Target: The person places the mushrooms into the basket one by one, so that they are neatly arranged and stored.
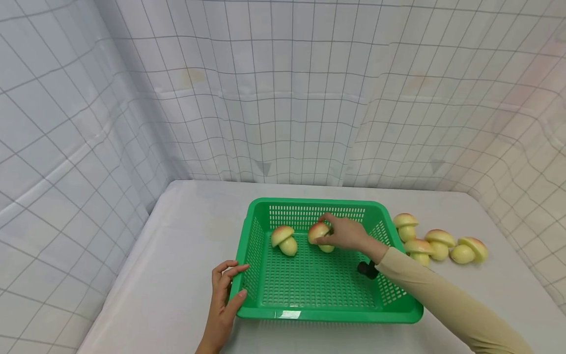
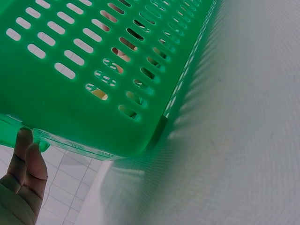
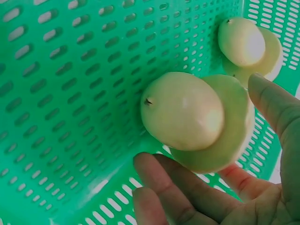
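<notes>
A green perforated plastic basket (image 1: 349,317) stands on the white table. My left hand (image 1: 223,300) holds its left rim, with fingers and thumb bent over the edge; the left wrist view shows those fingertips (image 2: 33,159) against the rim. Inside the basket, my right hand (image 1: 347,233) holds a mushroom (image 1: 319,232) by its reddish-yellow cap, thumb on one side and fingers on the other. Its pale rounded stem (image 3: 180,110) faces the right wrist camera. To the left lies another mushroom (image 1: 288,246) on the basket floor, seen behind the held one in the right wrist view.
Right of the basket, several more mushrooms (image 1: 439,243) lie on the white tabletop (image 1: 190,226), partly behind the right sleeve (image 1: 442,295). A black object (image 1: 368,270) shows below the right wrist. White grid-patterned curtains (image 1: 305,98) enclose the table's back and sides.
</notes>
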A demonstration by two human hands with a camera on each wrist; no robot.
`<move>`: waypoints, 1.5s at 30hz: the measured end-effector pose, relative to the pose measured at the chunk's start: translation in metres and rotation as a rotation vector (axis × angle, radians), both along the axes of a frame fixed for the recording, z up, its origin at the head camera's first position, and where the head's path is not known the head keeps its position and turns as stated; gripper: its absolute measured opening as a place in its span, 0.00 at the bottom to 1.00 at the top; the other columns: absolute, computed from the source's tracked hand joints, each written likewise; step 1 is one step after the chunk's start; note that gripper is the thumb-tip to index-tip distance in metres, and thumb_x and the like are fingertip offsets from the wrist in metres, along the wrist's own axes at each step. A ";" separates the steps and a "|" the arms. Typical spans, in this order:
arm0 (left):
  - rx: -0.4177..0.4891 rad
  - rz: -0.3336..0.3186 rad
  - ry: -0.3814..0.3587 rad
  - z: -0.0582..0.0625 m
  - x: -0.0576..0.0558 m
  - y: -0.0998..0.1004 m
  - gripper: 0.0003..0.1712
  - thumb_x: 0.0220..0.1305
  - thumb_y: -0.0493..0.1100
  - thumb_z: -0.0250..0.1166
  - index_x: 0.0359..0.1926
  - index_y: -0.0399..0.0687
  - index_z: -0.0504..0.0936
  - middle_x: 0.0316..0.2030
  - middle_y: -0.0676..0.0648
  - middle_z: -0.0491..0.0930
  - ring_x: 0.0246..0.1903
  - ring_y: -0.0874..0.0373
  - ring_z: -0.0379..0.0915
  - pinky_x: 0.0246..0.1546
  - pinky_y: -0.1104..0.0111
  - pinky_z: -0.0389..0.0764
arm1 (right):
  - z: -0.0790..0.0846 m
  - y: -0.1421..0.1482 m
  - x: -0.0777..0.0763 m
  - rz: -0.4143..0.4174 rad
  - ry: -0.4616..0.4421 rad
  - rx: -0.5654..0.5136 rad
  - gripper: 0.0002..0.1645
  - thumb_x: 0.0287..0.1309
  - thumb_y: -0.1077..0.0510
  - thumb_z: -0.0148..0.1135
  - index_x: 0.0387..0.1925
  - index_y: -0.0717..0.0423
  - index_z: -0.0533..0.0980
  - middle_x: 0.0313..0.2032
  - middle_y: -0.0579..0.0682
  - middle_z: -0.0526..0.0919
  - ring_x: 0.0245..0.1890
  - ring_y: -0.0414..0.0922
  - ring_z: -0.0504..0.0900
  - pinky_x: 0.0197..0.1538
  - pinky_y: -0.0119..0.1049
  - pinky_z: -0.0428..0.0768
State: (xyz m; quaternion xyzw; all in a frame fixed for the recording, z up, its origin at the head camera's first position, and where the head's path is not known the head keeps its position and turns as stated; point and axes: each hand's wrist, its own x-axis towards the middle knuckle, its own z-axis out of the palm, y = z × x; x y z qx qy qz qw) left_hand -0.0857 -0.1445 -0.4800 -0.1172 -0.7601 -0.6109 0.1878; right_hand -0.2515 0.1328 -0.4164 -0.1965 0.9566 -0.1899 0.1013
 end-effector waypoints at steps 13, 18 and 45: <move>0.008 -0.004 0.002 -0.002 -0.001 0.000 0.24 0.61 0.28 0.50 0.58 0.41 0.70 0.60 0.46 0.52 0.58 0.59 0.52 0.53 0.79 0.57 | 0.042 0.038 0.005 -0.029 0.055 -0.001 0.42 0.50 0.30 0.57 0.60 0.51 0.66 0.49 0.56 0.79 0.42 0.52 0.80 0.37 0.45 0.76; 0.009 -0.009 0.005 -0.002 -0.002 0.000 0.23 0.61 0.29 0.50 0.58 0.41 0.70 0.60 0.46 0.52 0.58 0.58 0.51 0.53 0.78 0.56 | 0.062 0.071 0.014 -0.130 0.155 -0.107 0.39 0.55 0.30 0.51 0.60 0.51 0.66 0.50 0.57 0.79 0.42 0.51 0.80 0.39 0.48 0.75; 0.011 -0.001 0.011 -0.003 -0.002 -0.001 0.23 0.61 0.29 0.49 0.57 0.43 0.71 0.60 0.46 0.53 0.59 0.58 0.50 0.54 0.78 0.55 | 0.007 0.260 0.066 -0.786 0.201 -0.023 0.49 0.61 0.30 0.36 0.69 0.63 0.48 0.50 0.72 0.73 0.33 0.65 0.76 0.23 0.45 0.66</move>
